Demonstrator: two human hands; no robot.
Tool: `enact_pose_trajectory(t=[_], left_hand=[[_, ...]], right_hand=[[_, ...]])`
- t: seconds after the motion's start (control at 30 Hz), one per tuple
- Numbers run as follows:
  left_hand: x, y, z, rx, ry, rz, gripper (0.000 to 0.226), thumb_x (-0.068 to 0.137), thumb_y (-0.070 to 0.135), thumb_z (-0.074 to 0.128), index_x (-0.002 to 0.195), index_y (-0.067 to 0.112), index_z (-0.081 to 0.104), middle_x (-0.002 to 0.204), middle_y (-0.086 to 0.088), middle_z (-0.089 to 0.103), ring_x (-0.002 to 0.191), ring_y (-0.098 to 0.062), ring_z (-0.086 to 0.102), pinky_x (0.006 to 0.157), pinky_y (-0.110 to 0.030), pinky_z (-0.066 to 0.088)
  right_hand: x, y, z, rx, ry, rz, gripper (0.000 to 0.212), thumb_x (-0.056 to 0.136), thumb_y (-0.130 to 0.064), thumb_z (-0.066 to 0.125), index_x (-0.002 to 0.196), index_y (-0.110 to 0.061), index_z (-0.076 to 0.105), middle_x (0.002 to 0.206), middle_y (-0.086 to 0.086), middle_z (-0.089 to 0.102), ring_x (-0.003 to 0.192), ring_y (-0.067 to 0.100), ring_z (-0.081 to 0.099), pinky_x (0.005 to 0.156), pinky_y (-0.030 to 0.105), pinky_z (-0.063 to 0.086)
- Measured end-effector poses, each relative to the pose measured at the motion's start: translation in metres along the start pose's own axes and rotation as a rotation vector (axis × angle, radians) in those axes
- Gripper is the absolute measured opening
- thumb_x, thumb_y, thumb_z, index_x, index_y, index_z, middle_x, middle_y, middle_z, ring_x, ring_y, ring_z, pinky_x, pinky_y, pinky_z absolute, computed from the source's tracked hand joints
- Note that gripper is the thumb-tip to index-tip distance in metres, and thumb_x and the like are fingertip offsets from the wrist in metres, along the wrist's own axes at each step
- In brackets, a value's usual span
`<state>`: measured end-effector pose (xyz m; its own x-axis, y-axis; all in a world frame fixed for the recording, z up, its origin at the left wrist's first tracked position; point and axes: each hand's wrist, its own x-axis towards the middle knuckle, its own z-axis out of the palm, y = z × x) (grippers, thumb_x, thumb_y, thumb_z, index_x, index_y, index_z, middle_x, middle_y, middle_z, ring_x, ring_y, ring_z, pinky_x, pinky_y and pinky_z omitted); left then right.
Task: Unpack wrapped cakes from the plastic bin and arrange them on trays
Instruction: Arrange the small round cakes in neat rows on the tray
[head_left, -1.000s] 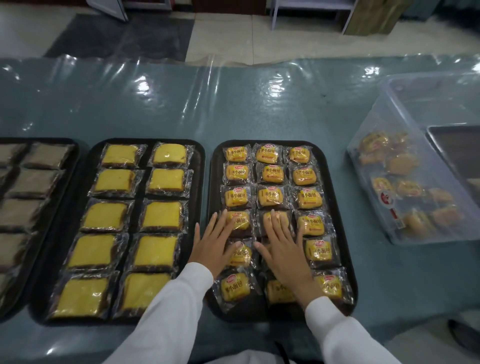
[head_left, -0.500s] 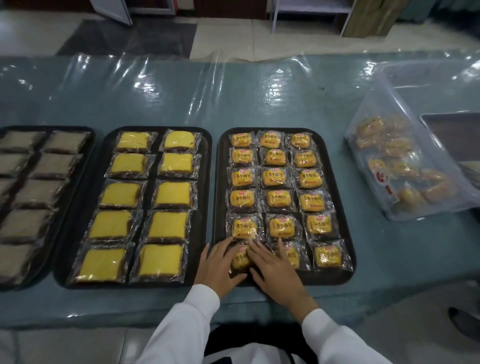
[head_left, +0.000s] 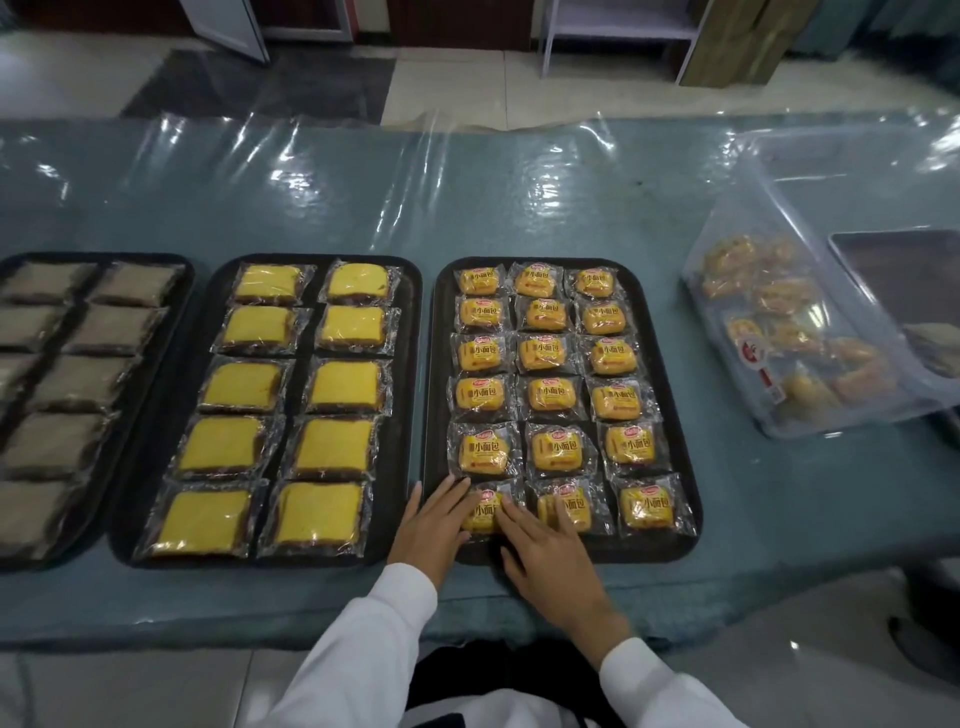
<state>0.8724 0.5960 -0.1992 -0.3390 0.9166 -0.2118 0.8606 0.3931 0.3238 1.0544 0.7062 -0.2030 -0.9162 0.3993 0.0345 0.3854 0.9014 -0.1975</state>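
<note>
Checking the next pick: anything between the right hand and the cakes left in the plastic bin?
Nothing visible. The right hand rests on the near row of the small-cake tray; between that tray and the plastic bin lies only bare covered table. The bin's near wall must be cleared from above.

Near edge crowded, far half of the tabletop lying open

Three black rectangular plastic trays are sitting side by side along the near edge of the teal, plastic-sheeted tabletop (head_left: 519, 197): the left tray (head_left: 179, 291) is carrying grey-brown wrapped slabs, the middle tray (head_left: 410, 364) yellow wrapped cake slices, the right tray (head_left: 680, 467) small wrapped yellow buns in close rows. Only narrow strips are separating them. A clear plastic bin (head_left: 779, 415), tilted, is blocking the right end. Both hands (head_left: 434, 525) (head_left: 545, 556) are lying over the right tray's near-left corner.
</note>
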Motion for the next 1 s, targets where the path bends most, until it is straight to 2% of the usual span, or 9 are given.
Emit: enact_pose_trajectory(t=[0.13,0.23,0.3,0.47,0.57,0.67,0.77,0.9,1.0], left_hand=[[0.0,0.004,0.003,-0.013,0.021,-0.005,0.054,0.099,0.022,0.066,0.149,0.033,0.05,0.161,0.004,0.04,0.154,-0.018,0.028,0.124,-0.048,0.007],[0.001,0.01,0.005,0.04,-0.021,0.023,0.076,0.097,0.003,0.059,0.158,0.038,0.03,0.169,0.009,0.009,0.158,-0.017,0.005,0.126,-0.047,-0.005],[0.003,0.014,0.006,0.082,-0.028,0.043,0.083,0.1,0.002,0.054,0.161,0.042,0.015,0.166,0.012,-0.007,0.158,-0.017,-0.008,0.124,-0.046,-0.012],[0.009,0.012,0.016,0.1,-0.098,0.081,0.065,0.11,0.026,0.044,0.161,0.044,0.007,0.166,0.01,-0.009,0.154,-0.019,-0.01,0.121,-0.043,-0.011],[0.01,0.009,0.019,0.101,-0.096,0.109,0.067,0.103,0.031,0.058,0.158,0.042,0.02,0.168,0.004,0.021,0.155,-0.025,0.02,0.122,-0.048,0.01],[0.011,0.009,0.017,0.104,-0.022,0.122,0.049,0.105,0.042,0.039,0.153,0.039,0.032,0.163,0.003,0.036,0.151,-0.022,0.033,0.125,-0.05,0.023],[0.021,0.013,0.006,0.093,-0.012,0.045,0.053,0.106,0.048,0.02,0.158,0.038,0.026,0.169,0.004,0.017,0.156,-0.021,0.014,0.127,-0.051,0.01],[0.04,0.02,-0.01,0.122,-0.097,-0.055,0.069,0.101,0.062,0.016,0.161,0.04,-0.01,0.167,0.004,-0.022,0.155,-0.024,-0.019,0.125,-0.056,-0.005],[0.048,0.02,-0.012,0.124,-0.132,-0.051,0.08,0.093,0.07,0.015,0.159,0.039,-0.017,0.166,0.004,-0.029,0.154,-0.024,-0.024,0.122,-0.056,-0.013]], right_hand=[[-0.001,0.017,-0.015,0.075,0.062,0.123,0.049,0.096,-0.03,0.066,0.145,-0.033,0.056,0.152,-0.002,0.055,0.139,0.019,0.055,0.119,0.065,0.032],[-0.002,0.042,-0.017,0.03,-0.077,0.276,0.059,0.104,-0.043,0.049,0.16,-0.038,0.031,0.171,-0.001,0.019,0.159,0.024,0.016,0.125,0.065,0.012],[-0.007,0.051,-0.009,-0.033,-0.155,0.324,0.06,0.107,-0.055,0.029,0.164,-0.039,0.016,0.173,0.001,0.003,0.16,0.026,0.003,0.124,0.067,0.007],[-0.012,0.051,0.002,-0.054,-0.203,0.374,0.063,0.105,-0.055,0.019,0.164,-0.033,0.02,0.172,0.006,0.015,0.157,0.031,0.019,0.12,0.069,0.02],[-0.01,0.05,0.002,-0.062,-0.194,0.374,0.063,0.105,-0.054,0.024,0.164,-0.032,0.021,0.172,0.007,0.017,0.157,0.032,0.02,0.119,0.069,0.022],[-0.007,0.053,-0.004,-0.062,-0.178,0.351,0.064,0.105,-0.059,0.026,0.164,-0.035,0.019,0.173,0.004,0.012,0.159,0.028,0.013,0.122,0.067,0.017],[0.005,0.056,-0.015,-0.03,-0.128,0.36,0.064,0.106,-0.062,0.022,0.165,-0.038,0.01,0.174,-0.001,0.002,0.161,0.022,0.0,0.126,0.062,0.006],[0.028,0.065,-0.024,-0.027,-0.137,0.331,0.067,0.106,-0.064,0.014,0.166,-0.035,0.003,0.174,-0.001,0.0,0.161,0.021,-0.003,0.127,0.063,0.007],[0.038,0.071,-0.019,-0.041,-0.212,0.321,0.073,0.104,-0.067,0.013,0.166,-0.03,-0.003,0.174,-0.002,0.0,0.16,0.021,-0.003,0.125,0.065,0.007]])
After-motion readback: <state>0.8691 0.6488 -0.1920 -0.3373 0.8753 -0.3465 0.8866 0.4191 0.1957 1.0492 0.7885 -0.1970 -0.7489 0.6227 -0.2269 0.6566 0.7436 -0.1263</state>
